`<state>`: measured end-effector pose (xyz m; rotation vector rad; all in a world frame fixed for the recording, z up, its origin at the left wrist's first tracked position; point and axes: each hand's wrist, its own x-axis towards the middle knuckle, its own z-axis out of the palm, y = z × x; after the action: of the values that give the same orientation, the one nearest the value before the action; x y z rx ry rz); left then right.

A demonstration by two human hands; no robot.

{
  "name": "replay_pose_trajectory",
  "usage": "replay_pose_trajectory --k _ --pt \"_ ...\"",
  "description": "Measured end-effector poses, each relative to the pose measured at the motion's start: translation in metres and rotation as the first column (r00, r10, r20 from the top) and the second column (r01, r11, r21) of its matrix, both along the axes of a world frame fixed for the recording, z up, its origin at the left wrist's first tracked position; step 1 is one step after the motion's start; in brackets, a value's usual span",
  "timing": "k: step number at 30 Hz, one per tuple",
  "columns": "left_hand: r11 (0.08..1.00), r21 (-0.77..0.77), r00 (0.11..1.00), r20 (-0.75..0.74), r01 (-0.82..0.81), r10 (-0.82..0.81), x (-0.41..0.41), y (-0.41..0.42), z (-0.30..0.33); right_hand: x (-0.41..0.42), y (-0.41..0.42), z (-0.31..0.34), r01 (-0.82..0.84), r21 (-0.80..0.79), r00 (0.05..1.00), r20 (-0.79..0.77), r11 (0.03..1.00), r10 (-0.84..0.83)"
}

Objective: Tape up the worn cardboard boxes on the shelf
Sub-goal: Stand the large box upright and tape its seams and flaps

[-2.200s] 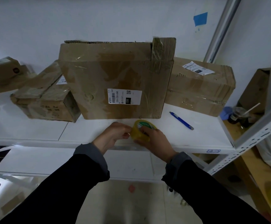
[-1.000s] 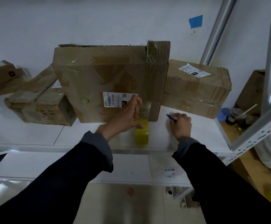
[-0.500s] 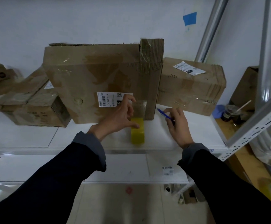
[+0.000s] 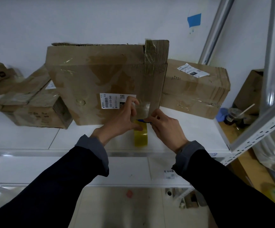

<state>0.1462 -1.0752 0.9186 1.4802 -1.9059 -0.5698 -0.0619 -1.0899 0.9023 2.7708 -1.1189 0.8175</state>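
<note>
from the head camera i see my left hand [image 4: 122, 119] raised in front of the big upright box [image 4: 107, 83], fingers curled and pinched on a pulled-out strip of clear tape [image 4: 141, 109] that runs up from the yellowish tape roll [image 4: 140, 136]. the roll stands on edge on the white shelf [image 4: 26, 139], just below and between both hands, the left thumb touching its upper side. my right hand [image 4: 164, 127] is partly closed, thumb and fingertips gripping a blue pen [image 4: 144, 120] held level, its tip against the tape strip just above the roll. i cannot tell whether the pen has pierced the tape. the strip lies close to the box's lower right face, beside the white shipping label [image 4: 112, 101]. a lower worn box [image 4: 33, 104] sits just left of the big one, and another box [image 4: 194, 89] sits against its right side. both dark sleeves reach in from the bottom edge.
</note>
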Motion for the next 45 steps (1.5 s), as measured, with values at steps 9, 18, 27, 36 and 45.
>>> replay_pose_trajectory --k 9,18,27,36,45 --pt "1.000 -0.012 1.000 0.008 0.004 -0.003 0.000 -0.004 -0.003 0.007 -0.001 0.004 -0.004 -0.029 0.999 -0.038 1.000 0.003" --pt "0.999 -0.026 0.999 0.030 -0.021 0.021 -0.002 -0.005 -0.006 0.013 0.005 0.004 0.044 -0.096 0.992 -0.113 0.994 -0.054" --pt "0.998 -0.058 0.999 0.030 -0.033 0.035 -0.004 -0.005 -0.007 0.021 0.019 0.014 0.089 -0.139 0.982 -0.155 0.986 -0.111" --pt "0.999 -0.034 0.999 0.038 -0.031 0.032 -0.005 -0.005 -0.009 -0.014 -0.007 0.002 0.336 -0.070 0.929 -0.139 0.939 -0.342" --pt "0.990 -0.103 0.984 0.144 -0.093 0.107 -0.005 0.007 -0.006 -0.042 -0.033 -0.075 0.482 0.233 0.876 -0.102 0.845 -0.472"
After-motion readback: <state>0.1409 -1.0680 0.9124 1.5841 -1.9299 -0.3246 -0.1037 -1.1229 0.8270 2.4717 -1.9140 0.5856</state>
